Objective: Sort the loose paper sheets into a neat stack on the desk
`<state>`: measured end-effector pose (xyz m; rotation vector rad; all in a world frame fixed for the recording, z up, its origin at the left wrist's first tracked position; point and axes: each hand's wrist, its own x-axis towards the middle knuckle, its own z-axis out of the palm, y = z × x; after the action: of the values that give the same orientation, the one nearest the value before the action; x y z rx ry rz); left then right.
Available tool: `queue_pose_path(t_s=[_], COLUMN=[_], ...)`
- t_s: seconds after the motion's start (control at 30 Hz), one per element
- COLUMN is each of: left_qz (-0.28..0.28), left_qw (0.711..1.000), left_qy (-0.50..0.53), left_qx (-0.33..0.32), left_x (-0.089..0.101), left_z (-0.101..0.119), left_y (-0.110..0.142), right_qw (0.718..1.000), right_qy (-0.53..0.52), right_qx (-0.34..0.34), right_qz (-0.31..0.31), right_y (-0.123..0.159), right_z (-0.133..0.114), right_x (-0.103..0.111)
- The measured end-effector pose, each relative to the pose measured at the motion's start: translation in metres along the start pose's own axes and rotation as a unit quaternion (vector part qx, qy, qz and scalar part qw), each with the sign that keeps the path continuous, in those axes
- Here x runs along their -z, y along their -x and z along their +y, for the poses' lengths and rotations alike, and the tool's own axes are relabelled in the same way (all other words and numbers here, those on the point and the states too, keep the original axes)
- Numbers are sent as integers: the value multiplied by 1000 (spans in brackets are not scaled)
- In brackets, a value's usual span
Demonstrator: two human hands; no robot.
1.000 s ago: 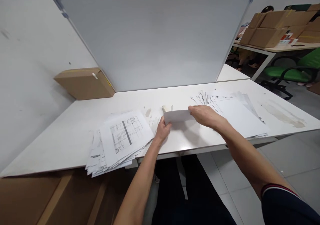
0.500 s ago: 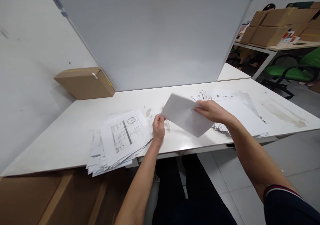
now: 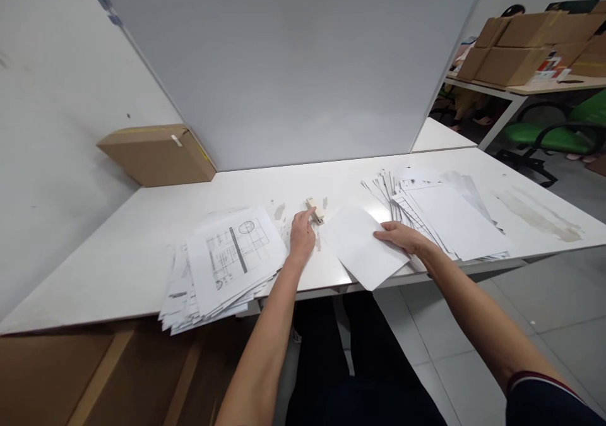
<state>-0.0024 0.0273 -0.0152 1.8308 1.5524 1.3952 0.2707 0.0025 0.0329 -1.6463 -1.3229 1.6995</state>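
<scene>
My right hand (image 3: 401, 236) lies on a small stack of blank white sheets (image 3: 362, 247) that rests flat on the white table (image 3: 142, 236), its near corner over the front edge. The fingers press the sheets' right side. My left hand (image 3: 302, 235) reaches forward with fingers stretched out, its tips touching or just short of a small beige stapler (image 3: 315, 210). A pile of printed drawings (image 3: 225, 263) lies to the left. A fanned pile of white papers (image 3: 442, 214) lies to the right.
A large whiteboard (image 3: 284, 66) leans upright at the back of the table. A flat cardboard box (image 3: 158, 154) sits at the back left. Further right stand another table with cardboard boxes (image 3: 525, 50) and a green chair (image 3: 553, 137).
The sheets were held up in both hands, then swung over by my right hand and laid flat on the table. My left hand let go and moved toward the stapler.
</scene>
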Motion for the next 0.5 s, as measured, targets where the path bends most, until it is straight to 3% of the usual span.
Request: queue_pose_path(t_s=[0.5], left_qz=[-41], left_qw=[997], left_qy=[-66], left_qx=[20], left_x=[-4], left_z=[-1], left_y=[2], right_qw=[999], right_qy=[-47], right_qx=[-1], right_qz=[10], right_y=[-14], right_z=[-5], right_x=[-10])
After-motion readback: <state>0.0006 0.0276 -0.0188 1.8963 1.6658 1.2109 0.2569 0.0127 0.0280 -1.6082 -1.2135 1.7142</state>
